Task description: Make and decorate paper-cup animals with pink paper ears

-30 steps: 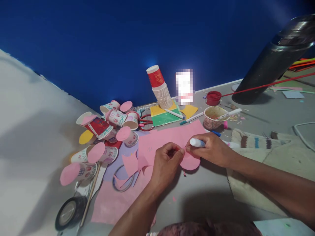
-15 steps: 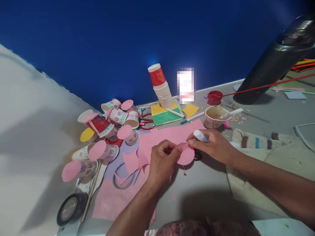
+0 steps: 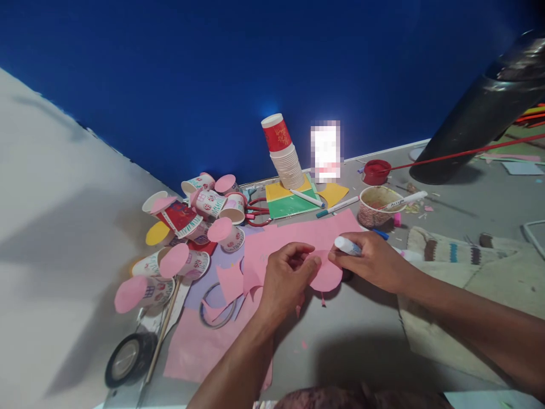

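A pink paper disc (image 3: 327, 277) lies under my fingertips just above the table. My left hand (image 3: 292, 272) is closed on its left edge, thumb on top. In my right hand (image 3: 370, 255) is a thick white tube (image 3: 347, 246) with blue print; its lower end is hidden by my fingers. The right fingertips are at the disc's upper right edge; whether they pinch it I cannot tell. Behind the hands lies a large pink sheet (image 3: 336, 227). Cut pink scraps (image 3: 230, 283) are left of my left hand.
Decorated paper cups (image 3: 187, 262) with pink discs cluster at left. A cup stack (image 3: 286, 162) stands at the back. Tape rolls (image 3: 131, 359), red-handled scissors (image 3: 259, 220), a paper bowl (image 3: 377, 213) with a marker, a red pot (image 3: 377, 172), a black bottle (image 3: 464, 125) and a knitted cloth (image 3: 451, 301) surround the work.
The whole view has shifted slightly, so things appear a little further right. Both hands keep their hold; the right fingertips sit slightly differently at the disc's edge.
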`<state>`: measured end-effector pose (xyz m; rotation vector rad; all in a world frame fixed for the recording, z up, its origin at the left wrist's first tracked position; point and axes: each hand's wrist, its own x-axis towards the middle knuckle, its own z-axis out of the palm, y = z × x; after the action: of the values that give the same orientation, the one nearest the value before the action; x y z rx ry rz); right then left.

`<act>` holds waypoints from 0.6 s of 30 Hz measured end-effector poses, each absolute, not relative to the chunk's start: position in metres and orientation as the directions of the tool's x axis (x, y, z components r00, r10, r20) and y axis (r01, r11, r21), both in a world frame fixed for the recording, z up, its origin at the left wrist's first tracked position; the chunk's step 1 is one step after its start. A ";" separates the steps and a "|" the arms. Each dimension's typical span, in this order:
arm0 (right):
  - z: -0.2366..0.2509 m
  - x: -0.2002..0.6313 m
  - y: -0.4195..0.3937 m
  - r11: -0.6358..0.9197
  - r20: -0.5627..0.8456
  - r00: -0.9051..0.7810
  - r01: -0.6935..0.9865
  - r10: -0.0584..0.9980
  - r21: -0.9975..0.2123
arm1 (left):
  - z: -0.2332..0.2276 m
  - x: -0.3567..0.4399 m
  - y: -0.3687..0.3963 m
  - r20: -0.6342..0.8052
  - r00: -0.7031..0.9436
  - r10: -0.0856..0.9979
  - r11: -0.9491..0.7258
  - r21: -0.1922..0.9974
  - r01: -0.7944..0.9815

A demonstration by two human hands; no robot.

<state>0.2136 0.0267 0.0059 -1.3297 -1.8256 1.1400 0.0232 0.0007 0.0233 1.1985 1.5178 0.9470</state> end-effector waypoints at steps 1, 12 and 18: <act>0.006 0.214 0.026 0.134 -0.015 -0.323 0.433 0.946 -0.891 | 0.023 0.023 0.000 -0.213 -0.060 0.975 0.221 0.945 0.240; 0.006 0.213 0.026 0.186 0.021 -0.345 0.453 0.938 -0.872 | 0.012 0.018 -0.005 0.162 0.001 0.987 -0.149 0.909 0.389; 0.007 0.211 0.025 0.202 0.028 -0.335 0.498 0.942 -0.843 | 0.014 0.020 -0.005 0.095 -0.050 0.994 -0.063 0.891 0.449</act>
<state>0.2113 0.0253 0.0069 -1.3352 -1.9239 1.0314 0.0204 -0.0051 0.0141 1.5757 1.5615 1.0685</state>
